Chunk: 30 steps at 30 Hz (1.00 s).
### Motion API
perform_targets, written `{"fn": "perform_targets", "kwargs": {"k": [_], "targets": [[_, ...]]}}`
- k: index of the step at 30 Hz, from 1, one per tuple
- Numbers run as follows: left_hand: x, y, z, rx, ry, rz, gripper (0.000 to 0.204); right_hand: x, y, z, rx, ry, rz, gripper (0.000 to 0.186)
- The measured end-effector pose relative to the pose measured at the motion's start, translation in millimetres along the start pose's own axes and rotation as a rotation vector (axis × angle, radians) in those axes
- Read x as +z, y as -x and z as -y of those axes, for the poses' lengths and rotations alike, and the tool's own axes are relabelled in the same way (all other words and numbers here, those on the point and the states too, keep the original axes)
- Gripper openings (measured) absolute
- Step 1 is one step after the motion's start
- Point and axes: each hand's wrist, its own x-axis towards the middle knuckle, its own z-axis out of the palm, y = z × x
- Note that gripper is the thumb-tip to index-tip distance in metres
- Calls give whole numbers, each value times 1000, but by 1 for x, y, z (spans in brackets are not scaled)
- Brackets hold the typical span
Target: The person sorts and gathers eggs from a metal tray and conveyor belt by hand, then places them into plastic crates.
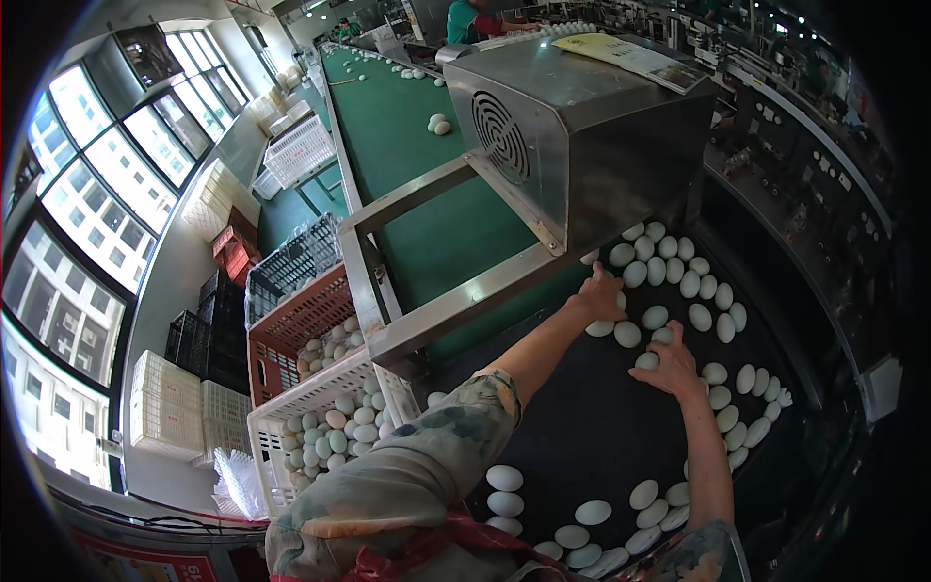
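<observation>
Many pale, blue-green eggs lie on a dark, flat surface in front of me. My left hand [597, 297] reaches to the far side, its fingers curled about an egg [621, 303] and partly hiding it. Close by, my right hand [671, 364] is bent around two eggs, one at the thumb [647, 361] and one by the fingers [662, 336]. A loose egg [656, 317] rests between the hands. Beyond them sits a cluster of eggs [657, 271], and more eggs [727, 418] line the right side. Nearest me is another group of eggs [593, 512].
A metal housing with a round vent [621, 136] and a frame bar [456, 310] stand over the green conveyor belt [393, 126]. Left of it are a white crate [267, 456] and a brown crate [291, 335], both holding eggs. Another person [465, 21] works at the far end.
</observation>
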Motion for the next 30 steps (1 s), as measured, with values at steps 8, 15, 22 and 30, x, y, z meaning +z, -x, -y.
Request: {"fn": "perform_targets", "kwargs": {"k": [8,15,22,30], "targets": [[22,92,-34,96,164,-143,62,3,25,-4,62,-77,-95,42],[2,75,-23,109,51,55,70,-1,16,-2,162,-54,40,50],[-1,115,-14,136,303,-95,61,24,20,-26,338,-353,-138,66],[-32,283,12,124,1572,331,49,-20,89,71,194,-1700,-318,63]]}}
